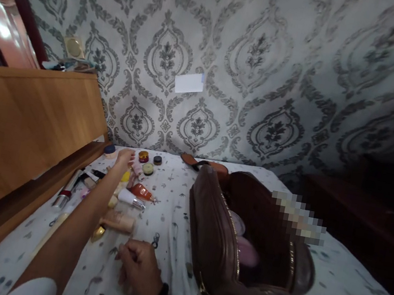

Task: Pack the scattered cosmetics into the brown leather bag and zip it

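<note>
My left hand [126,157] reaches to the far end of the sheet, beside a blue-lidded jar [109,151] and a red jar with a gold lid [143,156]; its fingers are partly hidden and small. My right hand [140,265], with a black band at the wrist, rests curled low in the middle; what its fingers hold, if anything, is hidden. Between the hands lie an orange bottle [142,191], a white tube [131,199], a beige bottle [119,221] and a gold-capped item [98,233]. An open brown bag [211,241] at the right holds a pink item [247,252].
A wooden headboard [33,124] runs along the left. Brown sandals [214,167] lie behind the bag, near the patterned wall [212,59]. A silver and red cylinder [64,195] lies by the headboard. A pixelated patch covers something right of the bag.
</note>
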Demonstrator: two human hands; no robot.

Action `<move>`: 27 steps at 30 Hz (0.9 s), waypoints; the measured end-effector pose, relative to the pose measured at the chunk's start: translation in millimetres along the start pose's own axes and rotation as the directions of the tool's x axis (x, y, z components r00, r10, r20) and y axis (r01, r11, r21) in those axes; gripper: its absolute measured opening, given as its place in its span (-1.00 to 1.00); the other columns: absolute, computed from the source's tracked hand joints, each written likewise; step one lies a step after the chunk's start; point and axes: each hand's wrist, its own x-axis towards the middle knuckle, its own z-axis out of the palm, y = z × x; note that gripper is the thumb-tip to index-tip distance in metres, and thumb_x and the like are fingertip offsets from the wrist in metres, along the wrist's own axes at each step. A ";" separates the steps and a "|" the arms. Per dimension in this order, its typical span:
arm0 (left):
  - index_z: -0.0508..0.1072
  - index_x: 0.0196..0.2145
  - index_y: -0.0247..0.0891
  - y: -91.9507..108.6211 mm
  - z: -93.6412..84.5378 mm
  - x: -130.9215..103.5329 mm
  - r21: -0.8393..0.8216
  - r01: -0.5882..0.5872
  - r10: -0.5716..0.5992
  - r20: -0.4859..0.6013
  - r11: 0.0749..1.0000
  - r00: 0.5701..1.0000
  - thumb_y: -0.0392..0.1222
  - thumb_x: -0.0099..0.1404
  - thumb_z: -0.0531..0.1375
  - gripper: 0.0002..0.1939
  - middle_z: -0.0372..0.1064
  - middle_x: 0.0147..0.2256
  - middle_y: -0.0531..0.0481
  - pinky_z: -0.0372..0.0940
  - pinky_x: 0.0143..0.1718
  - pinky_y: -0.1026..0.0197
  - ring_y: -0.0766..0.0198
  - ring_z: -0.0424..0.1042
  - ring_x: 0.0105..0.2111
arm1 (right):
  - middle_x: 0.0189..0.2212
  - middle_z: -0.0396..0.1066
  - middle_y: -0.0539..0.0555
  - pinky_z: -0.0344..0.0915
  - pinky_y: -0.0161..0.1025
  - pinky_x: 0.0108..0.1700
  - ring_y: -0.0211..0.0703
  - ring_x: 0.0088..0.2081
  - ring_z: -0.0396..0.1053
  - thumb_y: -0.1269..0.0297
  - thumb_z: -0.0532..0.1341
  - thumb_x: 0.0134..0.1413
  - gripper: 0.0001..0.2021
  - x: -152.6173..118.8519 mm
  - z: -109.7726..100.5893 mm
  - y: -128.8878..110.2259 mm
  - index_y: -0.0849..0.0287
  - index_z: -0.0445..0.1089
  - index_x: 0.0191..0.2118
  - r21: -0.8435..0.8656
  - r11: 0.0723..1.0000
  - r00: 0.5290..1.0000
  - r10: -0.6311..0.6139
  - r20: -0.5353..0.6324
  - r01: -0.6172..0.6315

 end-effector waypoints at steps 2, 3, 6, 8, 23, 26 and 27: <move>0.37 0.09 -0.28 -7.5 2.7 21.6 0.191 -0.033 0.037 -0.015 0.981 0.999 -0.07 0.38 0.19 -0.62 0.35 0.05 -0.15 0.40 -0.05 -0.06 0.10 0.43 -0.04 | -0.76 0.17 -0.10 0.01 -0.44 -0.64 -0.35 -0.72 0.15 -0.04 0.11 0.13 -0.60 -0.2 -0.5 -1.6 0.20 0.34 -0.51 0.013 1.000 1.000 0.011 0.001 -0.011; 0.37 0.09 -0.29 -11.3 5.4 30.2 0.290 -0.065 0.070 -0.006 0.955 0.998 -0.07 0.38 0.19 -0.62 0.35 0.05 -0.15 0.40 -0.04 -0.06 0.10 0.43 -0.04 | -0.76 0.16 -0.10 0.00 -0.44 -0.64 -0.35 -0.72 0.15 -0.01 0.11 0.13 -0.61 -0.4 -0.9 -2.5 0.21 0.34 -0.52 0.011 1.000 1.000 0.017 -0.001 -0.017; 0.36 0.10 -0.28 -21.4 17.7 48.1 0.503 -0.172 0.175 0.042 0.847 0.984 -0.08 0.38 0.20 -0.61 0.33 0.08 -0.16 0.39 -0.01 -0.08 0.08 0.41 0.00 | -0.77 0.16 -0.11 -0.02 -0.44 -0.65 -0.36 -0.71 0.15 0.09 0.13 0.15 -0.65 -0.6 -2.0 -4.1 0.21 0.34 -0.53 0.002 0.999 0.999 0.036 -0.007 -0.036; 0.36 0.11 -0.27 -27.3 27.3 55.3 0.601 -0.229 0.227 0.082 0.766 0.971 -0.10 0.37 0.20 -0.60 0.30 0.11 -0.17 0.35 0.03 -0.13 0.05 0.38 0.05 | -0.77 0.14 -0.12 -0.02 -0.45 -0.65 -0.36 -0.71 0.15 0.17 0.12 0.15 -0.69 0.4 -2.0 -2.9 0.22 0.34 -0.54 0.008 0.999 0.999 0.046 0.005 -0.046; 0.37 0.09 -0.27 -56.1 49.8 85.3 0.754 -0.316 0.286 0.177 0.575 0.942 -0.09 0.37 0.20 -0.62 0.34 0.07 -0.15 0.39 -0.02 -0.07 0.08 0.41 0.00 | -0.80 0.07 -0.14 -0.04 -0.48 -0.69 -0.39 -0.73 0.13 0.40 0.13 0.13 -0.71 4.9 -2.1 -4.1 0.21 0.31 -0.61 -0.053 0.997 0.998 0.058 -0.007 -0.058; 0.37 0.09 -0.26 -53.6 45.5 87.8 0.687 -0.320 0.297 0.157 0.652 0.942 -0.09 0.37 0.21 -0.62 0.34 0.07 -0.15 0.38 -0.01 -0.06 0.08 0.41 0.01 | -0.80 0.08 -0.14 -0.01 -0.49 -0.66 -0.40 -0.71 0.14 0.40 0.15 0.11 -0.71 5.8 -1.4 0.7 0.22 0.31 -0.63 -0.065 0.998 0.999 0.014 -0.031 -0.016; 0.37 0.08 -0.26 -51.6 43.7 88.3 0.656 -0.320 0.297 0.151 0.684 0.943 -0.09 0.37 0.21 -0.62 0.34 0.07 -0.15 0.39 -0.02 -0.06 0.08 0.41 0.00 | -0.80 0.08 -0.15 -0.01 -0.48 -0.66 -0.40 -0.72 0.14 0.39 0.15 0.11 -0.71 6.3 -0.6 3.7 0.22 0.31 -0.62 -0.056 0.998 0.999 0.000 -0.032 -0.002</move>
